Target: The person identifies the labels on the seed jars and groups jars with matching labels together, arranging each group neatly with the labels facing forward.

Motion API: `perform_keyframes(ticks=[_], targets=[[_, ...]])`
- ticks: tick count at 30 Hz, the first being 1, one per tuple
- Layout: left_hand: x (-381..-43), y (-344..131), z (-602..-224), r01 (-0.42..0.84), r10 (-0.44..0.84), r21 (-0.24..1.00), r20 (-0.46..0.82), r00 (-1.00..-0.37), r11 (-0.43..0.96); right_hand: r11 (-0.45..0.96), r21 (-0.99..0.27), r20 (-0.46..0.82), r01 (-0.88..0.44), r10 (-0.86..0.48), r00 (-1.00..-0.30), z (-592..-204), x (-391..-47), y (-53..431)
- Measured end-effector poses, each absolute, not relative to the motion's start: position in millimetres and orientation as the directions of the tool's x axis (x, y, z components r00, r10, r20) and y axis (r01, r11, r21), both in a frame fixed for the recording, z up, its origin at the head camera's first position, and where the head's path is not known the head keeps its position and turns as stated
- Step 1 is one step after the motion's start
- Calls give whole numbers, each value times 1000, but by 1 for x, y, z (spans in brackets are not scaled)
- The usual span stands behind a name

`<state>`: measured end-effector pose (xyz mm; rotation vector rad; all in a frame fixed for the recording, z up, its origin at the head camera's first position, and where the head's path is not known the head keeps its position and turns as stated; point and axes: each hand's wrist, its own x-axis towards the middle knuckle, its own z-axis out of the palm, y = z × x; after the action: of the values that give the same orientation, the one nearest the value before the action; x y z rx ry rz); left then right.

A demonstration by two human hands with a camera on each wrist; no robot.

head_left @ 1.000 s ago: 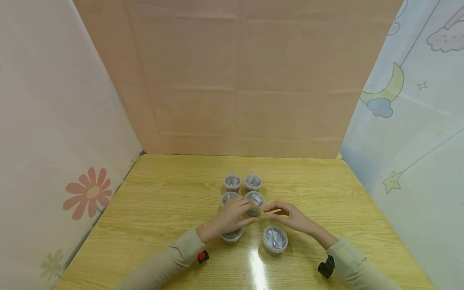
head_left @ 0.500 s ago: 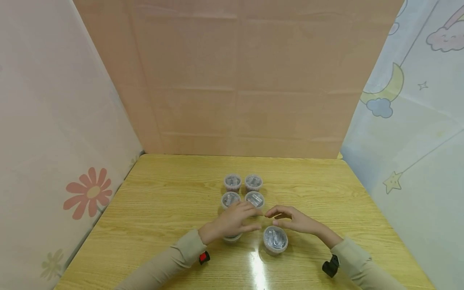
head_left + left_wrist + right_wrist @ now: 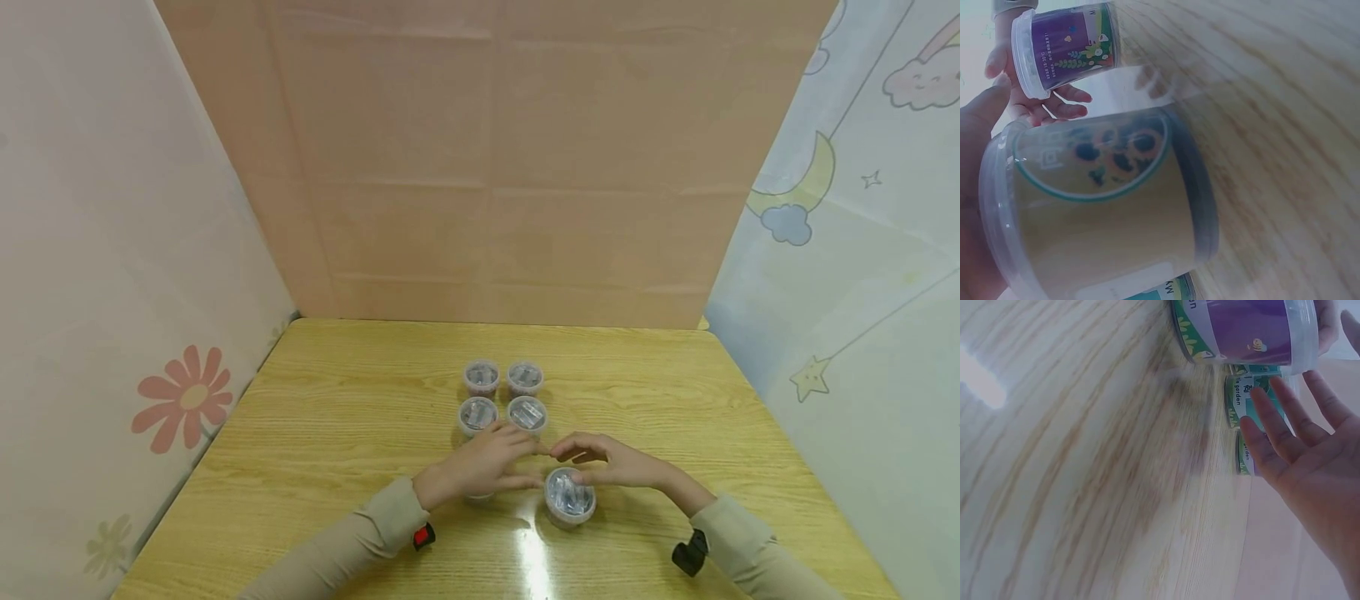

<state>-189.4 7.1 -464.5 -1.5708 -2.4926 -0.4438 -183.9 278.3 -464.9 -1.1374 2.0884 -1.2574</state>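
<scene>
My left hand [image 3: 483,465] reaches over the front-left tub, which it mostly covers; only the tub's rim [image 3: 480,497] shows below. In the left wrist view that tub [image 3: 1104,225] has a clear lid and a tan side. My right hand [image 3: 611,465], fingers spread and slightly bent, is beside a lidded tub [image 3: 570,493] with a purple label [image 3: 1247,328]. Its thumb appears over that tub's lid; whether it touches cannot be told. Fingertips of both hands almost meet behind the purple tub. Neither hand grips anything.
Behind the hands stand several like tubs in two columns, among them a near-left tub [image 3: 477,412], a near-right tub [image 3: 527,412], a far-left tub [image 3: 482,377] and a far-right tub [image 3: 524,377]. They are on a wooden table [image 3: 337,400] between fabric walls.
Both hands have come nearer the front edge, the left also slightly rightward, and the right hand now reaches the purple tub. The tubs have not moved.
</scene>
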Motion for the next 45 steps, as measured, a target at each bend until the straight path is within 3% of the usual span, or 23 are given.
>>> perform_keyframes(ticks=[9,20,32,45], targets=[[-188,9,-466,895,865,159,231,-445,417,245,-886,9,-394,-841,-541,-470,-184,284],[-189,12,-469,924,886,43,271,-377,380,271,-877,-21,-397,-847,-531,-467,-181,287],[-186,16,-471,912,885,43,228,-406,407,240,-879,-6,-411,-868,-496,-467,-176,290],[-182,19,-471,894,881,69,154,-447,442,262,-889,-38,-376,-860,-509,-470,-171,290]])
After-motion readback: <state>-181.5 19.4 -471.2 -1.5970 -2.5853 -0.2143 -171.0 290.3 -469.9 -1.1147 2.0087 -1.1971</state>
